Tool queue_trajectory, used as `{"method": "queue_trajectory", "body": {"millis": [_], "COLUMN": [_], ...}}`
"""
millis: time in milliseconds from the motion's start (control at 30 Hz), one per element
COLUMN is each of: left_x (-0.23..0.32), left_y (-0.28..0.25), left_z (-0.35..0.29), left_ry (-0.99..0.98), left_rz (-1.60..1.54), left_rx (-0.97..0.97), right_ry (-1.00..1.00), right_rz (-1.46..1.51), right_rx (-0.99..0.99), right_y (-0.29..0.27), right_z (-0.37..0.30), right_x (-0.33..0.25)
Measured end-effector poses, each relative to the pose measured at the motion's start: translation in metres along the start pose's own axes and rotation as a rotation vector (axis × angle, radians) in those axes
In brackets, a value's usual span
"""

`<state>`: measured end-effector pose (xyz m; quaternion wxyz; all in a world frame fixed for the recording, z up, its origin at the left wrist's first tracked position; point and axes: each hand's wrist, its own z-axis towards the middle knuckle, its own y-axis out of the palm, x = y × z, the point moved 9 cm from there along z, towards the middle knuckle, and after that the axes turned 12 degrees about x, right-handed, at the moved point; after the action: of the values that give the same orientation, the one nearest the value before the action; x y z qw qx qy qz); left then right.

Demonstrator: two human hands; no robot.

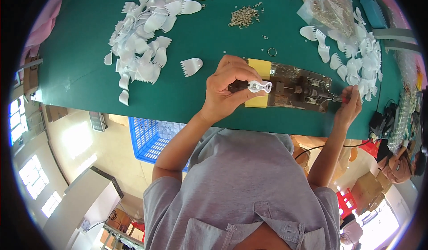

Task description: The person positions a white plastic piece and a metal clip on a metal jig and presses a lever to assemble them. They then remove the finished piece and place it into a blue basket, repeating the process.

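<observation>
My left hand (227, 87) pinches a small white plastic clip (260, 86) between thumb and fingers, its looped end turned to the right. The clip is at the left part of a brown metal fixture (285, 100), over a yellow patch (258, 102). On the fixture's right part sits a push-type toggle clamp (312, 91), its rod pointing at the clip; whether they touch, I cannot tell. My right hand (349, 107) closes round the clamp's handle, of which a bit of red shows. A single toothed white plastic piece (191, 66) lies left of my left hand.
Toothed white pieces form a big heap (145, 40) at the left and white parts another (361, 60) at the right. Small metal clips (244, 16) lie farther back, near a ring (272, 52) and a plastic bag of metal parts (327, 9). Below the table is a blue crate (145, 138).
</observation>
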<state>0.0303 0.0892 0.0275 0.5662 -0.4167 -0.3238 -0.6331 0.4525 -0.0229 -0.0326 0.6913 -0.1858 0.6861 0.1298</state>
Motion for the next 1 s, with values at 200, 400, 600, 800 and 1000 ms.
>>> {"method": "queue_trajectory", "body": {"millis": [200,400,600,800,1000], "left_x": [0.044,0.045,0.005,0.001,-0.002], "left_y": [-0.11,-0.142,-0.093,-0.089,-0.17], "left_z": [-0.033,-0.017,0.0,-0.002,-0.074], "left_ry": [-0.218,-0.238,0.112,0.205,-0.192], "left_rz": [-0.025,0.827,1.037,1.121,0.839], "left_rx": [-0.028,0.193,-0.011,-0.045,0.408], "right_ry": [-0.04,-0.136,-0.598,-1.056,-1.448], "right_rz": [-0.004,-0.18,-0.42,-0.603,-0.831], "right_rx": [-0.044,0.027,-0.505,-0.766,-0.82], "right_y": [-0.003,-0.002,0.112,0.202,0.233], "right_z": [0.002,0.004,-0.036,-0.051,-0.067], "right_x": [0.007,-0.003,-0.093,-0.093,-0.083]}}
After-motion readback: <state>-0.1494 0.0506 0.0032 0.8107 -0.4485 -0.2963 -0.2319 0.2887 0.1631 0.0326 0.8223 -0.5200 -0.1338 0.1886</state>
